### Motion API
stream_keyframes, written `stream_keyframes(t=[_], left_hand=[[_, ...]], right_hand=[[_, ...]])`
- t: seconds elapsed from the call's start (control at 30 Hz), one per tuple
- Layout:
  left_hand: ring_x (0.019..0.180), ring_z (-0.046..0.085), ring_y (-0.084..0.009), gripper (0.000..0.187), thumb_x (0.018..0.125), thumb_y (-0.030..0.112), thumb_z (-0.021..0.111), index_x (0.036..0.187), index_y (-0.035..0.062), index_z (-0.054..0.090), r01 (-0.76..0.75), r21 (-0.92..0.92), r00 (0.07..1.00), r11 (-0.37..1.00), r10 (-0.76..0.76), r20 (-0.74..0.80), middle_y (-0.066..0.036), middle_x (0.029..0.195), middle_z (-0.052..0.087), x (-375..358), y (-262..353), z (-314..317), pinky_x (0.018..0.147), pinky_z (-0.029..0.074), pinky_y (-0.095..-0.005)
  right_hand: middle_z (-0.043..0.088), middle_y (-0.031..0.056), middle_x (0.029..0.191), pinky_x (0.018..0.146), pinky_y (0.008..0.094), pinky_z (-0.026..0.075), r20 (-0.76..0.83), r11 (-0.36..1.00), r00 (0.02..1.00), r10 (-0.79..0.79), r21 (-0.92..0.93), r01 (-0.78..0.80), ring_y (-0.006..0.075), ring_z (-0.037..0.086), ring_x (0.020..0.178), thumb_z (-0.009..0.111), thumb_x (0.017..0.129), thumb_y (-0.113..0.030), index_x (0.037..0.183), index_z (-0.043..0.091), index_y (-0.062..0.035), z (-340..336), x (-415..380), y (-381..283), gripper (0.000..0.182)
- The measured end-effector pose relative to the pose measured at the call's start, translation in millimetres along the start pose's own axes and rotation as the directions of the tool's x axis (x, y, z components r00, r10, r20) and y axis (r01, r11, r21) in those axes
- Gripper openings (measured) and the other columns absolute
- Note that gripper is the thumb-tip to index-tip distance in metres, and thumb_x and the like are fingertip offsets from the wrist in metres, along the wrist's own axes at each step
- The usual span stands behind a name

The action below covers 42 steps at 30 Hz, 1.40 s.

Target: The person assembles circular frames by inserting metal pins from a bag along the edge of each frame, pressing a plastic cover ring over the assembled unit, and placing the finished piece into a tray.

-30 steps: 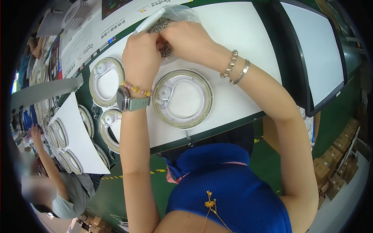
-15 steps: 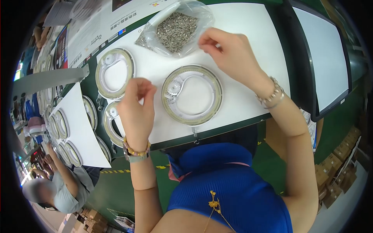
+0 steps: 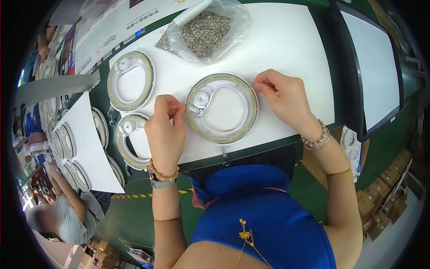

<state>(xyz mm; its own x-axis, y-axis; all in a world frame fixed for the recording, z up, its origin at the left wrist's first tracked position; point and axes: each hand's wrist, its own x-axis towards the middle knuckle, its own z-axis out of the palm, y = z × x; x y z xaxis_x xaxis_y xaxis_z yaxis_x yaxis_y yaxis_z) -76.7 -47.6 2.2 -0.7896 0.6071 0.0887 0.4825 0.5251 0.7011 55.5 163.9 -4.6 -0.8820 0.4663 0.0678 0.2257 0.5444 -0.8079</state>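
A round white ring with a pale yellowish rim lies on the white sheet in front of me, a small white gear part inside its left side. My left hand is beside the ring's left edge, thumb and fingertips pinched together. At its upper right edge is my right hand, also in a pinch. Whatever either hand holds is too small to make out. Beyond the ring sits a clear plastic bag with many small metal pieces inside.
Two similar rings, one upper and one lower, lie at the left. A white panel with a black frame stands at the right. A metal arm juts in from the left, where a person sits.
My right hand has moved from the bag's edge down to the ring's upper right edge. My left hand has shifted slightly right, closer to the ring.
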Motion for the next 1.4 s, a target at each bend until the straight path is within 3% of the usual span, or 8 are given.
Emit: stream_keyframes(t=[0.1, 0.2, 0.4, 0.5, 0.7, 0.9, 1.07, 1.4], left_hand=[[0.067, 0.068, -0.0239, 0.020, 0.080, -0.005, 0.062, 0.097, 0.0016, 0.053, -0.033, 0.055, 0.999, 0.998, 0.032, 0.013, -0.013, 0.077, 0.067, 1.0, 3.0, -1.5, 0.057, 0.051, -0.0297], [0.068, 0.067, -0.0243, 0.023, 0.080, -0.005, 0.061, 0.101, 0.0036, 0.055, -0.003, 0.083, 0.994, 0.997, -0.006, 0.108, -0.012, 0.075, 0.067, 7.1, 9.0, -12.5, 0.057, 0.050, -0.0298], [0.065, 0.063, -0.0284, 0.007, 0.082, 0.004, 0.061, 0.089, 0.0031, 0.061, -0.187, 0.223, 0.981, 0.957, 0.194, -0.013, -0.012, 0.072, 0.065, 47.0, 25.4, -7.6, 0.057, 0.049, -0.0355], [0.071, 0.058, -0.0318, 0.004, 0.078, 0.006, 0.063, 0.080, 0.0023, 0.063, -0.410, 0.297, 0.878, 0.863, 0.461, -0.128, -0.013, 0.073, 0.062, 82.9, 19.7, 17.7, 0.063, 0.048, -0.0396], [0.081, 0.056, -0.0325, 0.008, 0.073, 0.003, 0.066, 0.081, 0.0038, 0.067, -0.438, 0.424, 0.894, 0.793, 0.432, 0.115, -0.012, 0.079, 0.062, 117.1, 13.6, 44.2, 0.071, 0.048, -0.0415], [0.082, 0.057, -0.0324, 0.002, 0.075, 0.003, 0.062, 0.076, 0.0031, 0.064, -0.380, 0.368, 0.921, 0.848, 0.385, 0.065, -0.012, 0.078, 0.061, 118.0, 16.8, 46.3, 0.071, 0.048, -0.0415], [0.079, 0.058, -0.0308, 0.006, 0.071, 0.003, 0.059, 0.073, 0.0041, 0.065, -0.403, 0.366, 0.903, 0.839, 0.430, 0.009, -0.012, 0.074, 0.061, 115.6, 13.0, 49.8, 0.068, 0.047, -0.0428], [0.080, 0.058, -0.0311, 0.006, 0.072, 0.004, 0.059, 0.073, 0.0053, 0.065, -0.413, 0.299, 0.910, 0.860, 0.400, 0.108, -0.012, 0.075, 0.062, 116.8, 7.7, 47.5, 0.067, 0.048, -0.0420]], right_hand=[[0.067, 0.0100, 0.073, 0.057, 0.0263, 0.050, 0.022, 0.994, 0.999, -0.049, -0.094, 0.051, 0.0179, 0.065, 0.061, 0.061, 0.083, -0.002, 0.087, 0.064, -0.0014, 0.7, -3.3, 1.2, 0.005], [0.066, 0.0109, 0.072, 0.056, 0.0288, 0.049, 0.036, 0.990, 0.996, -0.086, -0.108, 0.089, 0.0218, 0.064, 0.061, 0.061, 0.083, -0.002, 0.088, 0.063, -0.0020, 3.0, -3.5, 0.2, 0.006], [0.062, 0.0147, 0.070, 0.057, 0.0366, 0.050, 0.035, 0.962, 0.980, -0.195, -0.189, 0.198, 0.0309, 0.062, 0.063, 0.058, 0.083, -0.004, 0.084, 0.057, -0.0006, 7.9, -4.1, 1.7, 0.003], [0.060, 0.0153, 0.068, 0.056, 0.0368, 0.050, 0.041, 0.947, 0.975, -0.220, -0.232, 0.224, 0.0315, 0.061, 0.061, 0.057, 0.082, -0.002, 0.084, 0.055, 0.0003, 8.8, -5.4, -0.1, 0.004], [0.060, 0.0154, 0.067, 0.055, 0.0367, 0.050, 0.050, 0.944, 0.976, -0.212, -0.247, 0.217, 0.0314, 0.060, 0.059, 0.058, 0.079, -0.001, 0.083, 0.055, 0.0003, 9.4, -4.8, -1.8, 0.005], [0.059, 0.0123, 0.063, 0.057, 0.0395, 0.050, 0.260, 0.923, 0.947, -0.189, -0.282, 0.262, 0.0335, 0.061, 0.060, 0.058, 0.075, -0.002, 0.075, 0.059, -0.0006, -10.8, 22.2, -14.7, 0.002], [0.064, 0.0144, 0.076, 0.060, 0.0386, 0.052, 0.019, 0.793, 0.869, -0.495, -0.398, 0.461, 0.0326, 0.063, 0.064, 0.060, 0.073, -0.005, 0.071, 0.063, -0.0020, 19.3, 81.6, -13.3, 0.005], [0.065, 0.0156, 0.081, 0.060, 0.0394, 0.054, 0.107, 0.777, 0.913, -0.392, -0.493, 0.392, 0.0307, 0.066, 0.074, 0.061, 0.074, -0.006, 0.079, 0.063, -0.0027, 39.3, 112.2, -15.9, 0.006]])
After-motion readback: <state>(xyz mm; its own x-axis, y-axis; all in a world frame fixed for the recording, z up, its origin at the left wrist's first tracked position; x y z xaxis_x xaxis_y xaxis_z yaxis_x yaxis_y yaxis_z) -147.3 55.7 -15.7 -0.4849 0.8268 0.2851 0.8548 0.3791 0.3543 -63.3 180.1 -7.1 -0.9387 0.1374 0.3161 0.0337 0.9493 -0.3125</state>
